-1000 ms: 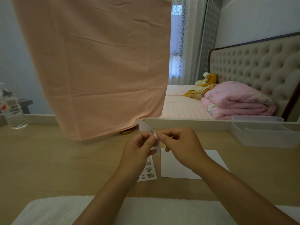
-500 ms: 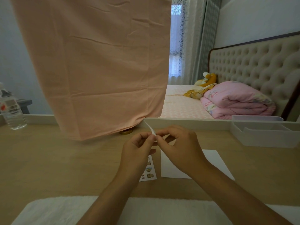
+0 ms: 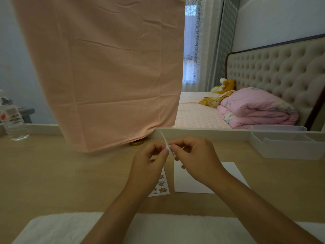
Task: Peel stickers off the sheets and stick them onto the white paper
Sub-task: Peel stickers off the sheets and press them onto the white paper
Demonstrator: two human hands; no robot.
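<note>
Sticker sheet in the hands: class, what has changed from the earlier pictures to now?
The held sticker sheet turned from face-on to edge-on. The left hand and right hand still pinch it. The second sheet and the white paper lie unmoved on the table.

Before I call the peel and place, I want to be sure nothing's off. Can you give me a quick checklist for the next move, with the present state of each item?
1. Grip of the left hand on the held sticker sheet: pinched between fingertips, ok.
2. Grip of the right hand on the same sheet: fingertips pinch its edge, ok.
3. Sticker lifted off the backing: cannot tell, because the sheet is edge-on to the camera.
4. The white paper lies flat on the table, below the right hand: ok.
5. Landing spot on the paper is free: the visible part is blank and the rest is covered, so cannot tell.
6. The second sticker sheet lies beside the paper without overlapping it: ok.
</note>
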